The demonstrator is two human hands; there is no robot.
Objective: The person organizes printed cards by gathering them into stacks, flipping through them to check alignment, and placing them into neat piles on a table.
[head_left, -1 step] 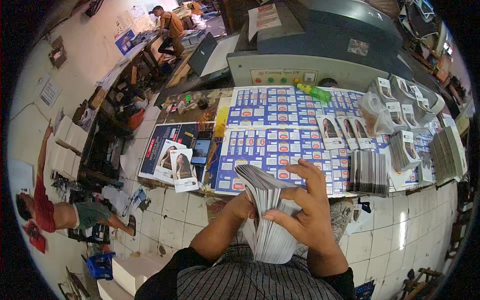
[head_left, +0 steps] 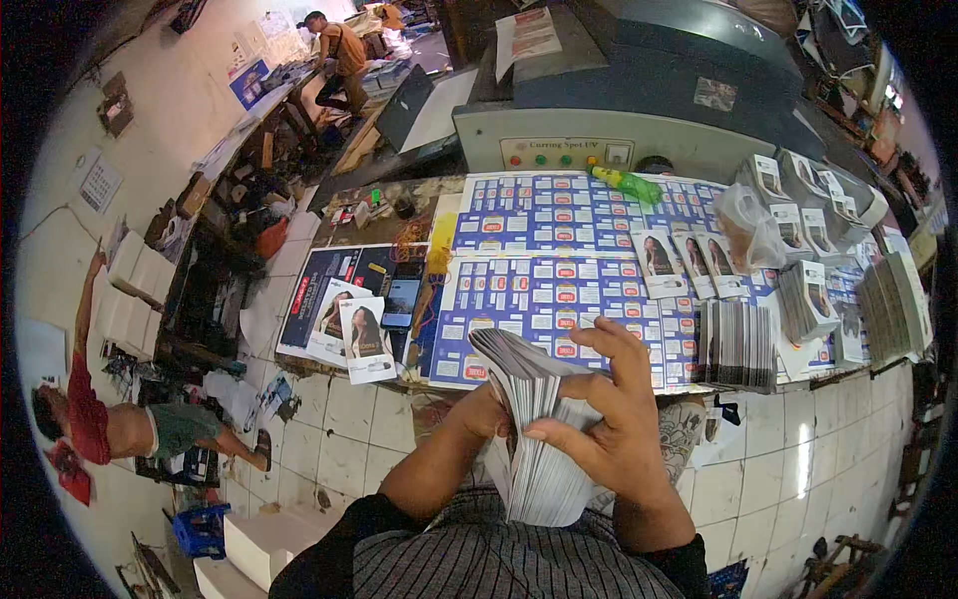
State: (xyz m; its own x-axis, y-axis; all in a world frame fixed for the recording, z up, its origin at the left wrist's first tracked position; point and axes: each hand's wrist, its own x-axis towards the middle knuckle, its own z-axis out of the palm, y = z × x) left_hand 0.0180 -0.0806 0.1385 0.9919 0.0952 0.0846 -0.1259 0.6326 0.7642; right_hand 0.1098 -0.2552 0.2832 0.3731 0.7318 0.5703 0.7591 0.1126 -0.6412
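Observation:
A thick stack of thin printed cards (head_left: 539, 439) stands fanned in front of my body, its loose edges bending apart at the top. My left hand (head_left: 481, 414) is closed round the stack's left side, most of its fingers hidden behind the cards. From the right, my right hand (head_left: 629, 424) grips the same stack. Its thumb presses the card edges and a bent finger touches them a little higher, while other fingers are raised and spread. Beyond the hands, the table is covered with blue-and-white printed sheets (head_left: 509, 290).
Card bundles (head_left: 733, 344) line the table's right side, near a clear plastic bag (head_left: 748, 225). A phone (head_left: 401, 302) and loose printed cards (head_left: 367, 339) lie left. A green bottle (head_left: 629, 185) rests before a large grey machine (head_left: 559, 130). Two other people are further left.

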